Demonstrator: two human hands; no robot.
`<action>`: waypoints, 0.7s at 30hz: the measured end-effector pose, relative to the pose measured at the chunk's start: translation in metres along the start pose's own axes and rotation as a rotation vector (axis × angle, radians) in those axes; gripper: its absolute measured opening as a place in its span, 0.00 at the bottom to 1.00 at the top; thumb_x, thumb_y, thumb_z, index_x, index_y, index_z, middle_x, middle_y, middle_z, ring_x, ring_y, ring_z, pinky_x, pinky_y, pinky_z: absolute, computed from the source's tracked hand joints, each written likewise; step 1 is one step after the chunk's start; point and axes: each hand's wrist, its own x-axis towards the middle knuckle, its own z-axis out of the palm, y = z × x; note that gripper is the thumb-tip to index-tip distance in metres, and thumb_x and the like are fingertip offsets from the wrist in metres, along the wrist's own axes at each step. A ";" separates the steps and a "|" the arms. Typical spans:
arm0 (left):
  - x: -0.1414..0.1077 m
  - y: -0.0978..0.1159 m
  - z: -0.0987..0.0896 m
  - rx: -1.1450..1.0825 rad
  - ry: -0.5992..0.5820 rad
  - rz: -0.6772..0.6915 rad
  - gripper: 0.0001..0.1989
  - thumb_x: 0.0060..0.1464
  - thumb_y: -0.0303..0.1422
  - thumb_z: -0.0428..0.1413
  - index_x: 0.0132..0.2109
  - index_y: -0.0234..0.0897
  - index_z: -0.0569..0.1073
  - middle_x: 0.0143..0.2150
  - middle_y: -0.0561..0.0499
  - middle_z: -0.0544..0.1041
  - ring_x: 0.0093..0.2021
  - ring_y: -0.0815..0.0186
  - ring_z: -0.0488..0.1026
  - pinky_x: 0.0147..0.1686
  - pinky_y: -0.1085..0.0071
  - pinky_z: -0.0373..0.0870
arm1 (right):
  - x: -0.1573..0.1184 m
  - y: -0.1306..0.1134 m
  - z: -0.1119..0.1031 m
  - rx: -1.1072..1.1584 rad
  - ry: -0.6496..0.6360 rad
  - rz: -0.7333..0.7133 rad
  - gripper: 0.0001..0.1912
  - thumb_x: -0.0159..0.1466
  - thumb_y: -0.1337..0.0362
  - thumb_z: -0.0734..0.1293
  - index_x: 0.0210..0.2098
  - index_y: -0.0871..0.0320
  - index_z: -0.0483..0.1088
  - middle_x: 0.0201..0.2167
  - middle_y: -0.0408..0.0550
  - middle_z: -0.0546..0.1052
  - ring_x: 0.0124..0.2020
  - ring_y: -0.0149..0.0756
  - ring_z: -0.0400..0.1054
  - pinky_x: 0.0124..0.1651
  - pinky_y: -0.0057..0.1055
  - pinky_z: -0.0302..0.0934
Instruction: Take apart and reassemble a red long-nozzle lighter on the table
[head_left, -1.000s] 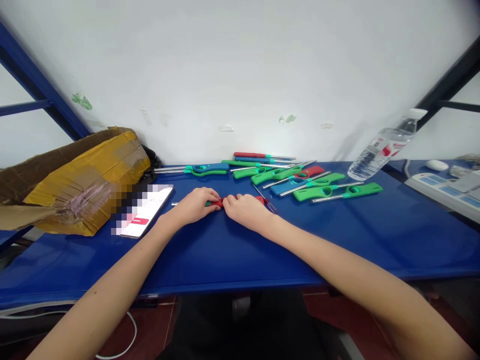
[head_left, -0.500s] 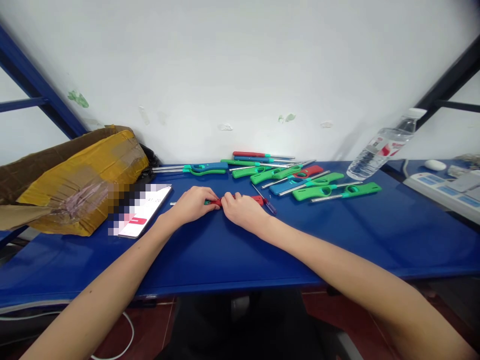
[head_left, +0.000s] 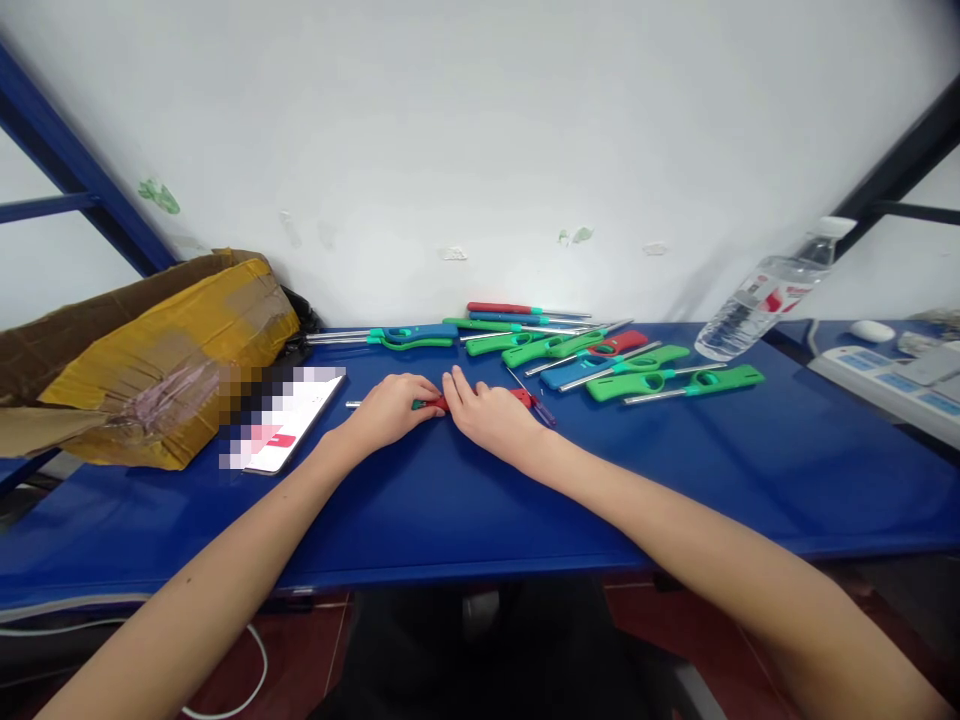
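Observation:
A red long-nosed gas lighter (head_left: 520,397) lies low over the blue table, its metal nozzle pointing left and much of its body covered by my hands. My left hand (head_left: 394,412) is closed round the nozzle end, thumb and fingers pinching the red and green part. On the handle rests my right hand (head_left: 495,418), pressing it, with the front fingers straightened and lifted a little. What its other fingers do underneath is partly hidden. Just right of the lighter is a small screwdriver (head_left: 543,411) with a purple handle and thin shaft.
Several green, blue and red lighters (head_left: 637,384) lie along the wall. A phone (head_left: 300,420) and a taped cardboard box (head_left: 165,360) sit at the left. At the right are a tilted water bottle (head_left: 765,300), a white power strip (head_left: 885,380) and a white mouse (head_left: 871,330).
My right hand's front fingers have straightened and risen from their bent grip on the red lighter. My left hand stays in nearly the same place.

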 end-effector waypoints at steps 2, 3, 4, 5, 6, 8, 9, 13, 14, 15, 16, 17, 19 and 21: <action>0.000 0.001 0.002 0.020 0.004 0.017 0.13 0.61 0.38 0.54 0.44 0.41 0.81 0.49 0.48 0.80 0.49 0.57 0.76 0.51 0.64 0.70 | 0.001 0.001 0.000 0.001 -0.037 0.023 0.24 0.68 0.78 0.49 0.61 0.80 0.58 0.54 0.77 0.71 0.46 0.49 0.73 0.40 0.39 0.69; -0.001 0.001 0.004 0.029 0.000 0.021 0.14 0.62 0.39 0.52 0.46 0.41 0.80 0.51 0.47 0.79 0.51 0.56 0.75 0.53 0.62 0.69 | 0.002 0.001 -0.001 0.007 -0.051 0.030 0.24 0.68 0.78 0.50 0.60 0.80 0.60 0.52 0.77 0.72 0.47 0.49 0.73 0.42 0.40 0.69; -0.002 0.001 0.005 0.041 -0.009 0.018 0.17 0.63 0.41 0.51 0.49 0.39 0.79 0.54 0.45 0.77 0.55 0.55 0.73 0.56 0.61 0.68 | 0.002 0.001 -0.001 0.016 -0.059 0.031 0.23 0.68 0.78 0.50 0.59 0.80 0.61 0.50 0.76 0.74 0.46 0.49 0.73 0.42 0.41 0.69; -0.004 0.002 0.006 0.057 -0.025 0.008 0.20 0.63 0.42 0.49 0.53 0.37 0.77 0.58 0.43 0.74 0.58 0.54 0.70 0.59 0.59 0.66 | 0.003 0.001 -0.001 0.027 -0.063 0.032 0.22 0.68 0.78 0.50 0.58 0.80 0.62 0.48 0.75 0.74 0.46 0.49 0.73 0.42 0.40 0.69; -0.006 0.002 0.008 0.080 -0.040 -0.013 0.23 0.64 0.43 0.48 0.58 0.34 0.73 0.62 0.40 0.71 0.63 0.52 0.66 0.62 0.57 0.62 | 0.003 0.001 -0.001 0.037 -0.064 0.035 0.22 0.68 0.78 0.51 0.57 0.79 0.63 0.47 0.74 0.75 0.44 0.48 0.73 0.40 0.39 0.69; -0.009 0.005 0.011 0.142 -0.091 -0.064 0.30 0.65 0.45 0.45 0.65 0.28 0.64 0.67 0.35 0.63 0.68 0.50 0.58 0.65 0.53 0.57 | 0.004 0.001 -0.001 0.053 -0.060 0.047 0.20 0.68 0.77 0.51 0.53 0.78 0.66 0.44 0.73 0.75 0.43 0.48 0.74 0.38 0.39 0.69; -0.011 0.007 0.012 0.172 -0.113 -0.085 0.32 0.66 0.46 0.43 0.67 0.26 0.60 0.69 0.35 0.59 0.70 0.49 0.54 0.66 0.50 0.53 | 0.004 0.001 0.000 0.060 -0.055 0.050 0.19 0.68 0.77 0.51 0.52 0.77 0.66 0.43 0.72 0.75 0.42 0.48 0.74 0.38 0.39 0.69; -0.013 0.011 0.019 0.221 -0.143 -0.136 0.33 0.67 0.45 0.38 0.69 0.24 0.53 0.71 0.34 0.51 0.72 0.50 0.48 0.67 0.50 0.50 | 0.005 -0.001 0.002 0.063 -0.046 0.061 0.17 0.68 0.77 0.51 0.48 0.76 0.67 0.41 0.70 0.76 0.41 0.47 0.74 0.38 0.38 0.69; -0.013 0.011 0.021 0.224 -0.136 -0.140 0.33 0.67 0.45 0.38 0.69 0.24 0.53 0.72 0.33 0.51 0.72 0.51 0.48 0.67 0.50 0.50 | 0.005 -0.001 0.003 0.059 -0.044 0.062 0.17 0.68 0.78 0.51 0.48 0.76 0.67 0.40 0.70 0.76 0.41 0.47 0.74 0.38 0.38 0.68; -0.013 0.010 0.023 0.230 -0.124 -0.138 0.33 0.67 0.45 0.38 0.69 0.24 0.53 0.72 0.33 0.51 0.72 0.51 0.48 0.67 0.50 0.51 | 0.005 -0.001 0.003 0.053 -0.041 0.062 0.17 0.67 0.78 0.51 0.48 0.76 0.67 0.40 0.70 0.76 0.41 0.47 0.74 0.39 0.38 0.68; -0.012 0.010 0.025 0.237 -0.112 -0.133 0.32 0.67 0.44 0.38 0.69 0.24 0.53 0.71 0.33 0.51 0.72 0.51 0.47 0.67 0.50 0.51 | 0.005 -0.002 0.004 0.048 -0.039 0.061 0.17 0.67 0.78 0.51 0.48 0.76 0.67 0.41 0.70 0.76 0.41 0.47 0.74 0.39 0.38 0.68; -0.012 0.009 0.026 0.246 -0.100 -0.128 0.32 0.67 0.44 0.38 0.69 0.24 0.53 0.71 0.33 0.51 0.72 0.51 0.47 0.67 0.50 0.51 | 0.004 -0.002 0.004 0.045 -0.036 0.060 0.17 0.67 0.78 0.51 0.48 0.76 0.67 0.41 0.70 0.76 0.41 0.47 0.74 0.40 0.38 0.68; -0.013 0.008 0.029 0.264 -0.080 -0.123 0.32 0.67 0.43 0.38 0.69 0.24 0.53 0.71 0.33 0.51 0.72 0.51 0.47 0.67 0.51 0.51 | 0.004 -0.002 0.005 0.046 -0.036 0.059 0.17 0.67 0.77 0.51 0.47 0.75 0.67 0.41 0.70 0.76 0.41 0.47 0.74 0.41 0.38 0.67; -0.013 0.007 0.031 0.274 -0.061 -0.124 0.32 0.67 0.43 0.38 0.69 0.24 0.53 0.71 0.33 0.51 0.72 0.51 0.47 0.67 0.51 0.51 | 0.004 -0.002 0.005 0.054 -0.039 0.059 0.17 0.67 0.77 0.51 0.46 0.74 0.68 0.41 0.69 0.76 0.41 0.47 0.74 0.41 0.38 0.68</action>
